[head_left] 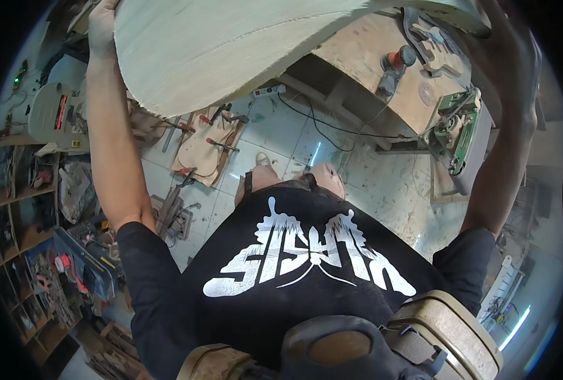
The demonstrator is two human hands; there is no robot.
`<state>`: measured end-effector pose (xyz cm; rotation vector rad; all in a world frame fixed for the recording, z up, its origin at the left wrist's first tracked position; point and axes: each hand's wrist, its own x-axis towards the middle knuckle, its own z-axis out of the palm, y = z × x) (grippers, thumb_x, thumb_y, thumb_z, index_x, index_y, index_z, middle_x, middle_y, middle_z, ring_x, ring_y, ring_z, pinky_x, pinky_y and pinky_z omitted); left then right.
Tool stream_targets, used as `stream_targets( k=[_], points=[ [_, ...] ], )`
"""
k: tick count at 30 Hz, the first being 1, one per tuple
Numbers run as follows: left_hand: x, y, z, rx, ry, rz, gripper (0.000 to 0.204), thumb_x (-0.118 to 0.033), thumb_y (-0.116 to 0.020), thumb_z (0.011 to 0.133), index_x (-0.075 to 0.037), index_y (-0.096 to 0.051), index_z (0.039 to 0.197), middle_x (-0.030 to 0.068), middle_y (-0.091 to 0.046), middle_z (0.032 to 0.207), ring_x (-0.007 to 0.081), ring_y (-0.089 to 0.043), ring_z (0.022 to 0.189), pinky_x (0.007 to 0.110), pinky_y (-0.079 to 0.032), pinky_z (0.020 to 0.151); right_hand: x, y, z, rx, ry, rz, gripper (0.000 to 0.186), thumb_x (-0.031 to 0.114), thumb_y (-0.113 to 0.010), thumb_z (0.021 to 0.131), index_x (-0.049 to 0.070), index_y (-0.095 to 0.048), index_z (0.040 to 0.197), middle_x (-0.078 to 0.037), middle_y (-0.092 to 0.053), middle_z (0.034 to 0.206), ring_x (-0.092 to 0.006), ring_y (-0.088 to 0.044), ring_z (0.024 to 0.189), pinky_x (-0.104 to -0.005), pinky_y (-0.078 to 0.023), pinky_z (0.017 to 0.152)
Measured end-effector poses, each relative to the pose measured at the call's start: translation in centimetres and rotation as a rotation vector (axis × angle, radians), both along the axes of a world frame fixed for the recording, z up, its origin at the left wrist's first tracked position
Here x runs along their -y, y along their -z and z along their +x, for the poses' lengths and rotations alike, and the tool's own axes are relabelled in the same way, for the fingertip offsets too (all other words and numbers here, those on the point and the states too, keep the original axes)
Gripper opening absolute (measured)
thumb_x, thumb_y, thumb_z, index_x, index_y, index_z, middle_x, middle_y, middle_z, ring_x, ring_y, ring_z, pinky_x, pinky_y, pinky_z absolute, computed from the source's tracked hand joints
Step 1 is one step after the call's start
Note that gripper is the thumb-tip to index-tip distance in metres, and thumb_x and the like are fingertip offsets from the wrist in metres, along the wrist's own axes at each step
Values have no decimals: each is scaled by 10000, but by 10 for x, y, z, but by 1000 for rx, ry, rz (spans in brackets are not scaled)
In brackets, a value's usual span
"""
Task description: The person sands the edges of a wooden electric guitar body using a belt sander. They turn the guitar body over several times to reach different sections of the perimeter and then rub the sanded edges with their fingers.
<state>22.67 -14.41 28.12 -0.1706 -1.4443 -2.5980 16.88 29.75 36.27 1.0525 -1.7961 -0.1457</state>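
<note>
1. Holding up a large pale board (pixel 224 54), two bare hands span the top of the head view: the left hand (pixel 102 25) at its left edge, the right hand (pixel 503 41) by its shadowed right end.
2. The fingers of both hands are cut off or lost in shadow; I cannot tell whether they are spread or pressed together.
3. To manage it well, I would share the weight evenly, keep the wrists straight, and watch the rough edge and the cable (pixel 316 126) on the floor.
4. Beyond, a dusty workbench (pixel 351 56) carries a red-topped power tool (pixel 398 60) and cut wooden pieces (pixel 443 60).
5. Around lie a tiled floor (pixel 278 136), a clamped wooden panel (pixel 196 152), left-hand shelves (pixel 25 197) and a green-sided machine (pixel 463 139).
</note>
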Motion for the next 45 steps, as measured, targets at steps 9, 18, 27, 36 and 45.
stream_targets(
  k=[9, 18, 27, 36, 45],
  points=[
    [74, 22, -23, 38, 30, 7, 543, -302, -487, 1048, 64, -492, 1450, 233, -623, 1369, 336, -647, 1215, 468, -516, 1071, 60, -7, 3, -6, -23, 44, 645, 333, -916, 648, 116, -725, 1224, -77, -570, 1104, -216, -645, 727, -390, -570, 652],
    [141, 46, -35, 60, -6, -146, 516, -277, -456, 1088, 57, -471, 1481, 191, -593, 1431, 283, -605, 1290, 417, -489, 1101, 89, -12, 13, -88, 105, 123, 496, 367, -860, 747, 176, -758, 1193, -28, -591, 1049, -141, -630, 705, -298, -591, 605],
    [119, 45, -59, 14, 225, 31, 487, -274, -491, 1070, 36, -498, 1446, 176, -652, 1335, 272, -672, 1178, 409, -523, 1049, 100, -36, 27, 32, -12, 120, 392, 157, -719, 848, 230, -730, 1232, -28, -565, 956, -164, -647, 731, -306, -585, 635],
    [100, 50, -68, 87, 279, 55, 513, -301, -490, 1064, 31, -480, 1455, 195, -638, 1348, 277, -682, 1159, 410, -542, 1030, 92, -15, 39, -41, 121, 145, 635, 332, -782, 751, 365, -656, 1373, 14, -618, 1085, -124, -687, 848, -304, -611, 740],
    [83, 40, -66, 124, 395, 104, 584, -340, -455, 1068, 46, -427, 1505, 228, -586, 1428, 342, -645, 1232, 477, -498, 1096, 86, -12, 49, 20, 160, 148, 651, 484, -716, 733, 341, -663, 1365, -9, -607, 1094, -153, -697, 854, -321, -620, 781]
  ],
)
